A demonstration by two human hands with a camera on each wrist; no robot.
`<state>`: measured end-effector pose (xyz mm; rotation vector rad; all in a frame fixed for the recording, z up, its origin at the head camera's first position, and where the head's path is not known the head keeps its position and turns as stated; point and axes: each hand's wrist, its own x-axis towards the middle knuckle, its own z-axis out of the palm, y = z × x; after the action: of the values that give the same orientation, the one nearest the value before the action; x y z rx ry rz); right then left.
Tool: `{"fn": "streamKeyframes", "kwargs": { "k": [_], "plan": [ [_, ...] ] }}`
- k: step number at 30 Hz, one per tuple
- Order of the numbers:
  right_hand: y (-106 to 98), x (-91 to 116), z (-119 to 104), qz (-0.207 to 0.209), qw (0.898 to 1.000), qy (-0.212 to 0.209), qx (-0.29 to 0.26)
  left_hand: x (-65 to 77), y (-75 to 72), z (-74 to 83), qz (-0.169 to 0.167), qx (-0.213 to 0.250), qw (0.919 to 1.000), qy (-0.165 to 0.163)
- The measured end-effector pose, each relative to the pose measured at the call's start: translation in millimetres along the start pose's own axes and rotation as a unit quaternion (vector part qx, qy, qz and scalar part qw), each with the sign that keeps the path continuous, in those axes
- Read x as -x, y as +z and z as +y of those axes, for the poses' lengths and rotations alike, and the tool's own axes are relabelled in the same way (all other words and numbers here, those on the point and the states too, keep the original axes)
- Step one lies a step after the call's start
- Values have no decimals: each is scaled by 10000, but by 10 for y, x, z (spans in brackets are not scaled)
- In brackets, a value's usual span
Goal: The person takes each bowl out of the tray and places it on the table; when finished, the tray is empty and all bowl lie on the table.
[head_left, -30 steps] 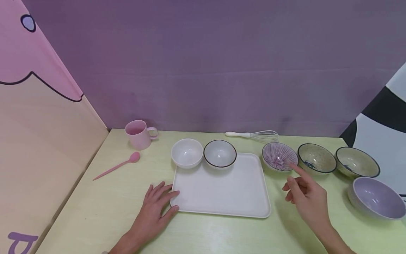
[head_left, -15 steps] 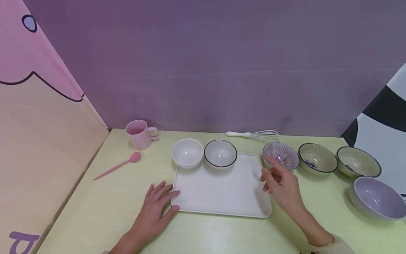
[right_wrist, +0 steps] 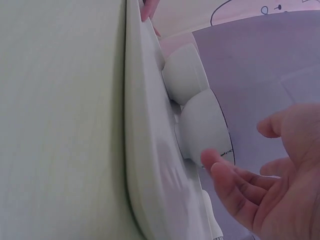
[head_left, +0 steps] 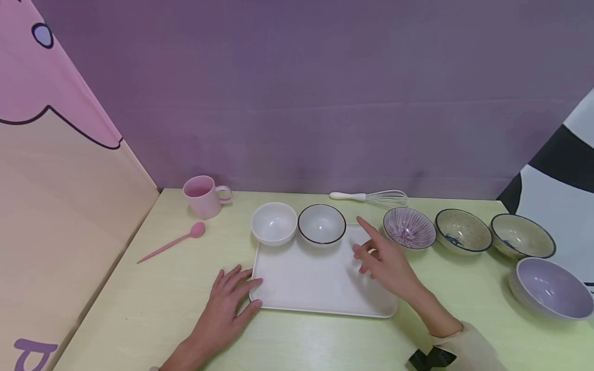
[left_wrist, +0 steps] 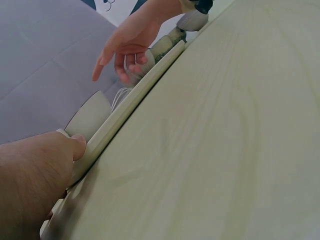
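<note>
My left hand (head_left: 227,305) rests at the front left corner of a white rectangular tray (head_left: 306,286), its fingers spread over the rim. A plain white bowl (head_left: 274,224) and a white bowl with a dark rim (head_left: 322,225) stand side by side at the tray's back edge. My right hand (head_left: 387,265) hovers over the tray's right part, holding nothing, with the index finger extended and the others loosely bent. In the right wrist view its fingertips (right_wrist: 210,157) overlap the dark-rimmed bowl (right_wrist: 205,122). Just right of the tray stands a purple-striped bowl (head_left: 408,229).
Two speckled beige bowls (head_left: 464,232) and a lilac bowl (head_left: 552,289) stand on the right. A whisk (head_left: 350,196) lies at the back. On the left are a pink mug (head_left: 204,198) and a pink spoon (head_left: 174,242). A purple backdrop (head_left: 297,103) rises behind the table.
My right hand has moved left, from in front of the purple-striped bowl to over the tray beside the dark-rimmed bowl. The left hand and the dishes have stayed in place.
</note>
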<state>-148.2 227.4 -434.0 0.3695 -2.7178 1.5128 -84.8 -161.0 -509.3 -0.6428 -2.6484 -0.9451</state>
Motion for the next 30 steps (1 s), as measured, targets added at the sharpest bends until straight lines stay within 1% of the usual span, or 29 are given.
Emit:
{"fn": "streamKeyframes", "kwargs": {
  "k": [3,5,19,22,24,26,29,30],
  "plan": [
    [33,-62,-19,-226,9997,55,44,-1,3,-4,-52,35,10000,-56],
    [57,-101,-21,-288,9995,107,46,-3,6,-7,-92,62,9999,-95],
    [238,-334,-34,-424,9979,418,-237,-10,-3,1,-119,64,9998,-135],
    [284,-381,10,-436,9978,336,-367,-6,-2,1,-101,41,9999,-118],
    [331,-441,193,-424,9975,27,-560,-2,-2,0,-72,24,9999,-92],
    [353,-454,207,-387,9974,-61,-604,-1,-2,3,-49,11,10000,-71],
    [391,-469,188,-315,9979,123,-545,-4,-4,4,-70,15,9999,-83],
    [406,-481,188,-285,9977,341,-506,-5,-4,3,-78,16,9999,-86]
  ]
}}
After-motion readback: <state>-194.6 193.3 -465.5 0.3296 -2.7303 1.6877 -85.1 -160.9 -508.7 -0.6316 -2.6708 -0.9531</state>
